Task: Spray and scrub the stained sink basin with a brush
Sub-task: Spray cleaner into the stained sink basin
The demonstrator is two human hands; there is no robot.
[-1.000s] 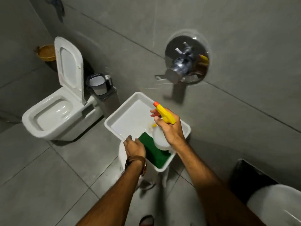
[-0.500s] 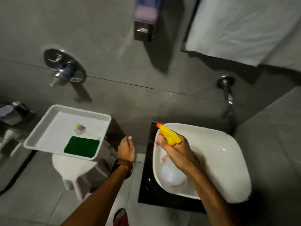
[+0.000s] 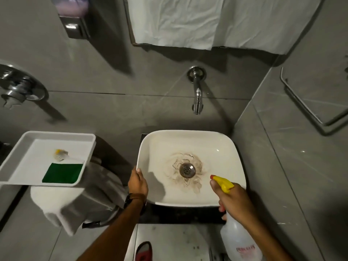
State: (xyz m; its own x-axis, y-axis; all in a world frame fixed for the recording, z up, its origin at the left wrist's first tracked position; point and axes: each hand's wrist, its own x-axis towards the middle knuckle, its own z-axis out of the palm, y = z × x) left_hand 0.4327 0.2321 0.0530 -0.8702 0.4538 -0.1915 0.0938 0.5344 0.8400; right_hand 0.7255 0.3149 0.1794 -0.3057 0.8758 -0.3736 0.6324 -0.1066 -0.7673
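A white square sink basin (image 3: 222,147) sits below me, with brown stains ringing its metal drain (image 3: 187,170). My right hand (image 3: 233,199) grips a translucent spray bottle (image 3: 239,240) by the neck; its yellow trigger head (image 3: 223,182) points over the basin's front right edge toward the drain. My left hand (image 3: 138,182) rests on the basin's left rim, fingers curled over it. A small white brush with a yellow tip (image 3: 63,155) lies in a white tray (image 3: 24,140) to the left, beside a green scrub pad (image 3: 63,173).
A chrome spout (image 3: 197,95) juts from the grey tiled wall above the basin. The tray stands on a white stool (image 3: 56,202). A soap dispenser (image 3: 74,17) and a covered mirror (image 3: 207,21) hang higher up. A red slipper (image 3: 144,250) shows on the floor.
My view swung right from the tray and toilet to the sink. The right hand carried the spray bottle from the tray to the basin's front right. The left hand left the tray and took the basin's rim.
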